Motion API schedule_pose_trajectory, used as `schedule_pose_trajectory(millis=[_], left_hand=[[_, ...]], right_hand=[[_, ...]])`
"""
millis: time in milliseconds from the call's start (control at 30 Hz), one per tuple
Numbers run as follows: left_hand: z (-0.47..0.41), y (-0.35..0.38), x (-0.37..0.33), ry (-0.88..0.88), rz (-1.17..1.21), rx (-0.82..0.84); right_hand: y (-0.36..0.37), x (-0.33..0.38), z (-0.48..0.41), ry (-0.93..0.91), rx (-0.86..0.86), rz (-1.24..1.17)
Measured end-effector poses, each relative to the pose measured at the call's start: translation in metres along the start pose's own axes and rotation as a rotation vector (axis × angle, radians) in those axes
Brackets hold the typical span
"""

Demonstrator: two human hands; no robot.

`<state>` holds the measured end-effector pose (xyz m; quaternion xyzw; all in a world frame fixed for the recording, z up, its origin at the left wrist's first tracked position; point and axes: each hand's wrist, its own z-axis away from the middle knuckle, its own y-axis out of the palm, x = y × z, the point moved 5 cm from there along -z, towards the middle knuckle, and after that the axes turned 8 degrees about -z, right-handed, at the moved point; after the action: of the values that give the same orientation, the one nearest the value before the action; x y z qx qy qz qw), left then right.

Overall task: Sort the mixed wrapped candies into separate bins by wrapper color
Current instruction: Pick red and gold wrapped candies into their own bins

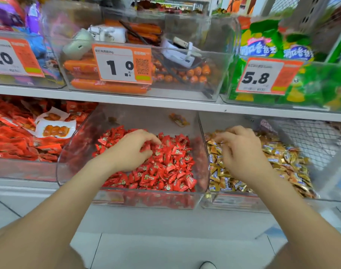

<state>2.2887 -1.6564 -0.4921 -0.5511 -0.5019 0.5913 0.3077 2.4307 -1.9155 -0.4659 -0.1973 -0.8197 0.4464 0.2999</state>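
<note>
A clear plastic bin (146, 199) with rounded corners holds a heap of glossy, crinkled red candies (171, 167). The left hand (130, 152) rests on them, its grip curled, fingertips among the wrappers. Whether it holds one cannot be told. Bare bin floor shows behind the heap. Past a thin clear wall, the right hand (241, 154) curls over shiny gold candies (288, 158) in a second bin (233, 202), its hold equally unclear.

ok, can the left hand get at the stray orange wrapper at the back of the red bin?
Probably yes. The left hand is inside the open-topped red bin, curled on the red candies. The stray orange wrapper lies behind them with nothing between. The shelf above leaves room.
</note>
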Motion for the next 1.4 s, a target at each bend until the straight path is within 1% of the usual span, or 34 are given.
schedule_pose_trajectory(millis=[33, 100, 167, 200, 267, 300, 367, 400, 433, 500, 533, 600, 633, 700, 767, 900, 933, 1000, 1067, 1133, 1233, 1300, 1400], left_hand=[[0.003, -0.003, 0.010, -0.043, -0.071, -0.027], [0.015, -0.012, 0.034, -0.226, -0.222, -0.026], [0.032, -0.018, 0.051, -0.392, -0.293, 0.087], [0.042, -0.020, 0.054, -0.438, -0.320, 0.204], [0.057, -0.022, 0.053, -0.473, -0.388, 0.437], [0.063, -0.022, 0.052, -0.472, -0.411, 0.542], [0.066, -0.021, 0.054, -0.447, -0.382, 0.687], [0.064, -0.020, 0.057, -0.443, -0.350, 0.735], [0.061, -0.017, 0.061, -0.446, -0.326, 0.774], [0.055, -0.012, 0.066, -0.434, -0.325, 0.815], [0.052, -0.009, 0.067, -0.412, -0.366, 0.815], [0.048, 0.000, 0.063, -0.359, -0.418, 0.804], [0.047, 0.005, 0.061, -0.357, -0.390, 0.791], [0.044, 0.012, 0.059, -0.366, -0.235, 0.712], [0.038, 0.015, 0.058, -0.385, -0.053, 0.559], [0.021, 0.002, 0.063, -0.414, 0.313, 0.155], [0.017, -0.005, 0.066, -0.408, 0.361, 0.082], [0.011, -0.016, 0.075, -0.402, 0.403, -0.005], [0.009, -0.026, 0.082, -0.371, 0.391, -0.045], [0.010, -0.032, 0.086, -0.328, 0.330, -0.063], [0.012, -0.036, 0.089, -0.283, 0.287, -0.080], [0.012, -0.038, 0.087, -0.232, 0.268, -0.080], [0.012, -0.036, 0.083, -0.179, 0.221, -0.011]], right_hand=[[-0.004, 0.015, 0.001, -0.065, -0.029, -0.084], [-0.007, 0.050, 0.004, -0.189, 0.004, -0.243], [0.005, 0.087, 0.002, -0.303, 0.148, -0.285], [0.017, 0.101, 0.000, -0.351, 0.239, -0.256], [0.046, 0.119, -0.005, -0.382, 0.440, -0.180], [0.060, 0.124, -0.008, -0.351, 0.561, -0.169], [0.088, 0.126, -0.010, -0.283, 0.804, -0.092], [0.099, 0.127, -0.010, -0.293, 0.882, -0.002], [0.110, 0.128, -0.011, -0.315, 0.923, 0.091], [0.129, 0.135, -0.011, -0.366, 0.956, 0.181], [0.136, 0.141, -0.011, -0.393, 0.960, 0.170], [0.145, 0.151, -0.013, -0.429, 0.958, 0.073], [0.149, 0.153, -0.014, -0.446, 0.942, 0.024], [0.152, 0.157, -0.017, -0.490, 0.853, -0.059], [0.154, 0.154, -0.019, -0.449, 0.746, -0.113], [0.154, 0.147, -0.029, -0.272, 0.593, -0.285], [0.149, 0.146, -0.036, -0.234, 0.561, -0.327], [0.141, 0.136, -0.049, -0.165, 0.515, -0.329], [0.134, 0.124, -0.058, -0.110, 0.488, -0.285], [0.130, 0.117, -0.061, -0.083, 0.490, -0.239], [0.125, 0.114, -0.060, -0.060, 0.518, -0.212], [0.120, 0.116, -0.059, -0.087, 0.529, -0.190], [0.110, 0.117, -0.052, -0.087, 0.646, -0.016]])
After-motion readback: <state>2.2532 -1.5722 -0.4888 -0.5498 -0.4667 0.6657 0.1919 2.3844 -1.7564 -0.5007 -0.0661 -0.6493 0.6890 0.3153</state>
